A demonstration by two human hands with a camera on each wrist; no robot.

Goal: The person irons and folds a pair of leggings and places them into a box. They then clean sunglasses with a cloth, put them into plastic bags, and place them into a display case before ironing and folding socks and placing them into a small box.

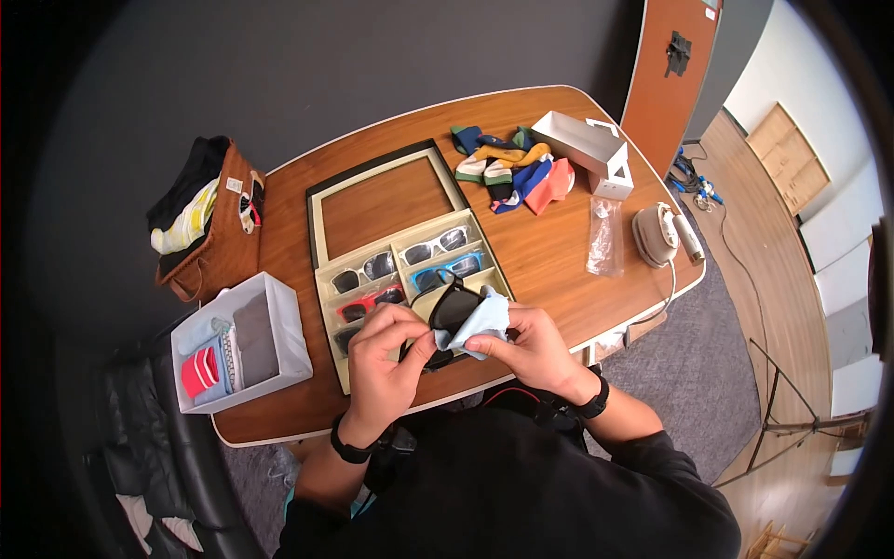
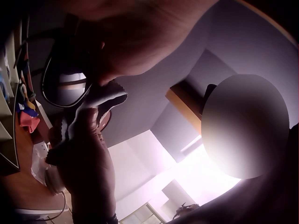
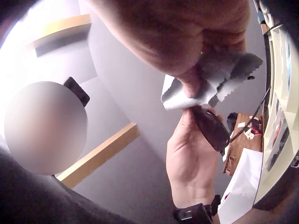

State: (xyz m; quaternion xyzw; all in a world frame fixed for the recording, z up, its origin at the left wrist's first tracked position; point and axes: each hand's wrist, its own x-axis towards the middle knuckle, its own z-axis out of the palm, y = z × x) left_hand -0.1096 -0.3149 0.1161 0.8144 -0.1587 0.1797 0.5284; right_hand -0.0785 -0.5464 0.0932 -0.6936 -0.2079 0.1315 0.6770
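Observation:
Black sunglasses are held up over the near edge of the display case. My left hand grips them by one side, thumb and fingers pinching the frame. A light blue cloth with zigzag edges is pinched in my right hand and overlaps the glasses. In the right wrist view the cloth hangs from the fingers beside a dark lens. The left wrist view shows the other lens near the cloth. Part of the frame is hidden behind the hands.
White, blue, red and cream-framed sunglasses lie in case compartments. A white bin of folded clothes and a brown basket stand left. Socks, a white box and a garment steamer lie right.

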